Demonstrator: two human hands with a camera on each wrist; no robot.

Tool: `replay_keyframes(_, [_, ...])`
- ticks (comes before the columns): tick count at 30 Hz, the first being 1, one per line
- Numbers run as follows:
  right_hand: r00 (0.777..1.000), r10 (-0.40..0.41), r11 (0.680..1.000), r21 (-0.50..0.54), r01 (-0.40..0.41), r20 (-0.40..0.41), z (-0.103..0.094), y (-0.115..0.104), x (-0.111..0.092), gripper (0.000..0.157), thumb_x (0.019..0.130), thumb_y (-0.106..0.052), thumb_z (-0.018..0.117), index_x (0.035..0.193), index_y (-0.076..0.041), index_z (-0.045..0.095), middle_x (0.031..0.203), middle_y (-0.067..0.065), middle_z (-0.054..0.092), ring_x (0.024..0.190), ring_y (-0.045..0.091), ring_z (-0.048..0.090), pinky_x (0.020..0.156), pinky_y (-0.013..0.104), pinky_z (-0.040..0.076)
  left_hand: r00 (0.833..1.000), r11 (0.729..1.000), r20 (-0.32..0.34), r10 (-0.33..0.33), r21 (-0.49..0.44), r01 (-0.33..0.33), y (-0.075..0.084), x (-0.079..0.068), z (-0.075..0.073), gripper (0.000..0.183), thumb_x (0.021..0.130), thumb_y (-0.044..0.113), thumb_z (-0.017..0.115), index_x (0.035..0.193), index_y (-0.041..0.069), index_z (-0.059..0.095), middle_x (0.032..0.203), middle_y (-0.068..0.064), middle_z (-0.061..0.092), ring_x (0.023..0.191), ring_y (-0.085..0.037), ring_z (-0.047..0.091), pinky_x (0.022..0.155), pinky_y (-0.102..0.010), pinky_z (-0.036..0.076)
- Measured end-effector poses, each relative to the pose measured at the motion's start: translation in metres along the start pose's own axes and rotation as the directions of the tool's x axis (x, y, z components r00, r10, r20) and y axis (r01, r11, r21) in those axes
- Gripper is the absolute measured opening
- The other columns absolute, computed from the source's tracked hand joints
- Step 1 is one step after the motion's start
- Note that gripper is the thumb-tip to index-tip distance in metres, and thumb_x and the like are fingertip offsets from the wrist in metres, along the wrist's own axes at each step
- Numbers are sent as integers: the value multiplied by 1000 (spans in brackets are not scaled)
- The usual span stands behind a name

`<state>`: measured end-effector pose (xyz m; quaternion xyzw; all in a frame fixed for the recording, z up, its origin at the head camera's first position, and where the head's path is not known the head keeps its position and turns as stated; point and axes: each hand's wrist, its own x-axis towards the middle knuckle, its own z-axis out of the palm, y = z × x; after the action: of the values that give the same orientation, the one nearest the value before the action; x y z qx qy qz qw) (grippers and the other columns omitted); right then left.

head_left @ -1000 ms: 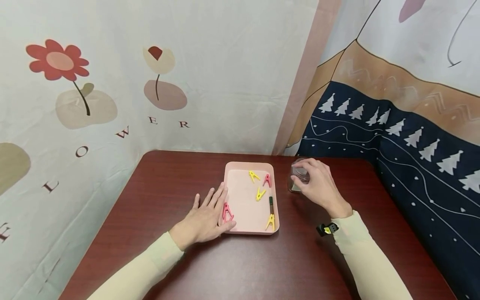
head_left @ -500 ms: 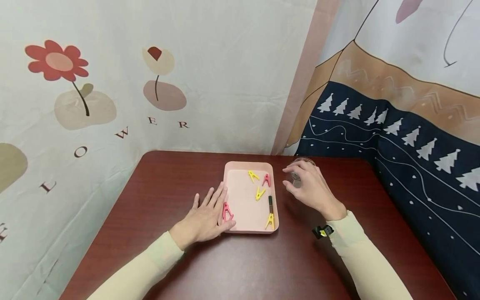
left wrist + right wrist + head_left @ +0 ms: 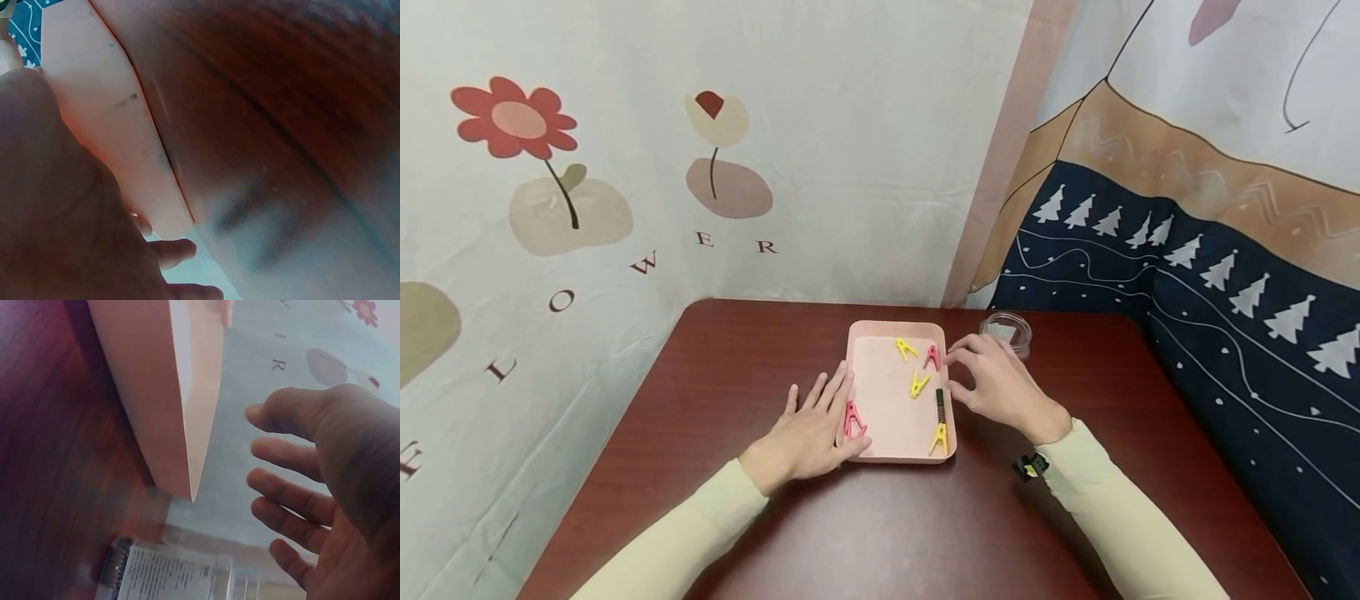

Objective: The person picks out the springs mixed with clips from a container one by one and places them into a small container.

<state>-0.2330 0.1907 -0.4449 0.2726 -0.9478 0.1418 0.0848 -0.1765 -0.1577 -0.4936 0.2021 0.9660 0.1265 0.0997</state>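
Observation:
A pale pink tray lies on the table. In it are a yellow clothespin at the back, a pink clothespin, another yellow clothespin, a pink clothespin at the left and a yellow clothespin at the front right. My left hand rests along the tray's left rim with fingers straight. At the opposite rim my right hand hovers with relaxed, parted fingers and nothing between them. Behind it stands a clear jar; the right wrist view shows its white label.
Touching the front yellow clothespin is a slim dark green and brown piece, its kind unclear. The reddish-brown table meets a printed cloth wall at the back and a dark blue tree-patterned cloth at the right.
My right hand has left the jar and moved leftward to the tray's right rim. The jar now shows uncovered behind it. My left hand has stayed in place.

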Motion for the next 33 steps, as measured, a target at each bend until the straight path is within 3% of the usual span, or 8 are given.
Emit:
replay_keyframes(5, [997,-24,998,-51,28,77,2,-11,7,28,99,-26,92,124,-14,89,132,8,79,130,31,68,126,65,52,1000,1000,-6,0,-8,0,-1,0,1,113,112,75,57,189,11,5,200,-6,-2,183,-47,19,139,-86,17])
replay_keyframes(11, [986,-41,993,-104,58,164,9,-19,20,33,97,-29,96,125,-13,89,131,10,80,125,31,69,124,61,53,1000,1000,-5,-5,1,5,-3,1,1,112,112,75,56,189,11,6,200,-6,-1,183,-47,19,140,-86,17])
replay_keyframes(19, [962,-30,977,-194,85,270,19,-21,33,21,101,-28,91,116,-14,89,120,7,79,114,29,68,121,61,55,1000,1000,3,-3,-8,3,-2,1,1,113,112,76,56,189,11,4,200,-6,-3,183,-47,18,140,-86,17])
replay_keyframes(27, [933,44,963,-265,56,357,20,-28,42,16,100,-26,93,104,-12,89,126,11,79,124,33,64,127,60,49,1000,1000,9,-3,-11,3,-2,2,3,113,112,77,56,189,12,4,200,-4,-5,184,-46,16,141,-84,16])
replay_keyframes(33, [933,54,946,-318,66,354,24,-33,45,17,104,-22,87,117,-10,90,133,12,78,130,35,64,126,60,48,1000,1000,6,1,-21,-1,-1,2,3,114,112,77,57,189,12,5,200,-5,-4,184,-46,18,140,-86,17])
